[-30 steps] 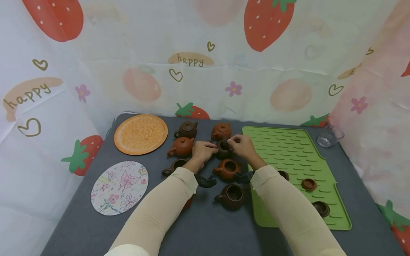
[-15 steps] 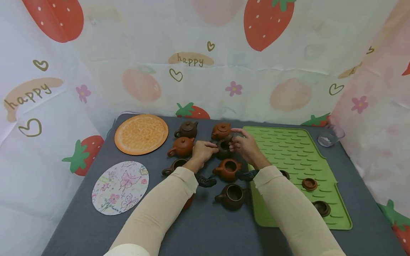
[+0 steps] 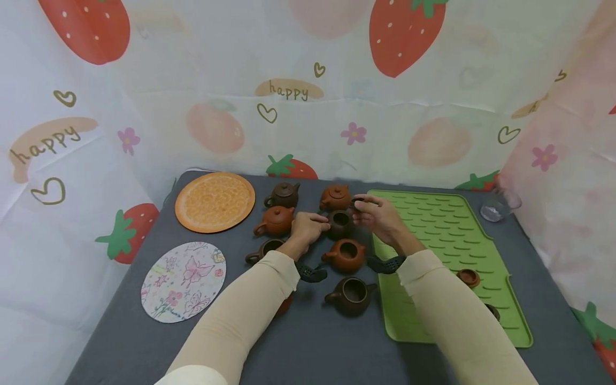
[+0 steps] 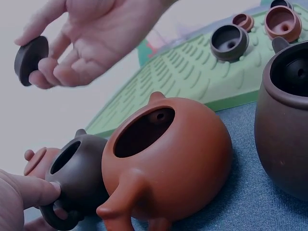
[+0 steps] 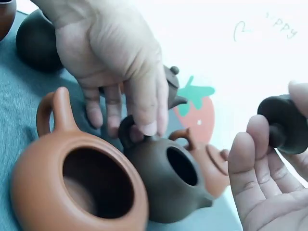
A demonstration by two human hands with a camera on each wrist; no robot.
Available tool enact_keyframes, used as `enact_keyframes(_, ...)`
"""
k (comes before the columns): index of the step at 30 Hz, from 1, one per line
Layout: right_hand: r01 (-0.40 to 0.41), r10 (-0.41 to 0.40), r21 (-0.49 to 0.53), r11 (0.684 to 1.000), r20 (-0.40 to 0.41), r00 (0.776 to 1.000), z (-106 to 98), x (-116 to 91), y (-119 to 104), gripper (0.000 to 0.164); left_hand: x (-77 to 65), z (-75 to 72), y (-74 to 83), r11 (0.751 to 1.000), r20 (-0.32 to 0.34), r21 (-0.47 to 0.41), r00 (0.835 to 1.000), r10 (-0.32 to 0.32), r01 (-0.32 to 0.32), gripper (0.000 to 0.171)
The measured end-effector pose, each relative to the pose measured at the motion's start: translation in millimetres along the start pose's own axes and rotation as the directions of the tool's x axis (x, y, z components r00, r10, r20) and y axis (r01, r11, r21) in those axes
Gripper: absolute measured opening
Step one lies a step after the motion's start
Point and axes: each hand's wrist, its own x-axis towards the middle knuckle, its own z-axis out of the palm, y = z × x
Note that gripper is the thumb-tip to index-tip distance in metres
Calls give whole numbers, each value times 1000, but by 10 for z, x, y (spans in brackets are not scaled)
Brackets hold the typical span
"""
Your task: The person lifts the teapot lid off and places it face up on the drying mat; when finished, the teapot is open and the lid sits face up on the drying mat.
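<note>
My left hand point(image 3: 306, 231) pinches the handle of a dark brown teapot point(image 5: 166, 190), thumb on top. That teapot stands uncovered; its round mouth shows in the head and both wrist views. A dark teapot lid point(image 4: 32, 60) is held between the thumb and fingers of my right hand point(image 3: 382, 218), just right of the pot and apart from it. In the right wrist view the lid's knob points toward my fingers. Closest on the near side is an uncovered orange-brown teapot point(image 4: 168, 159). Behind stands a lidded orange-brown teapot point(image 3: 335, 198).
A green ribbed mat point(image 3: 418, 214) lies to the right, bearing several lids, one reddish lid point(image 3: 469, 277) among them. More teapots stand left and near, including an uncovered dark teapot point(image 3: 351, 299). An orange round mat point(image 3: 215, 202), a butterfly mat point(image 3: 184, 283) and a clear cup point(image 3: 495, 207) flank them.
My right hand has lifted the lid off the dark teapot's mouth and drawn it to the right, turning its palm more open to view. The left hand has stayed at the handle.
</note>
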Motion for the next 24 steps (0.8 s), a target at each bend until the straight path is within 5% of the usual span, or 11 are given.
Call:
enact_keyframes(15, 61, -37, -300, 952, 86, 996, -87, -325, -413, 53, 26, 5, -20, 1000, -7, 8, 1000, 12, -12, 4)
enact_keyframes(20, 92, -57, -432, 897, 94, 994, -133, -422, -519, 48, 28, 11, -18, 1000, -14, 16, 1000, 11, -11, 4)
enact_keyframes(24, 100, -65, -571, 815, 81, 995, -194, -507, -596, 47, 27, 18, -24, 1000, -15, 22, 1000, 8, -8, 4)
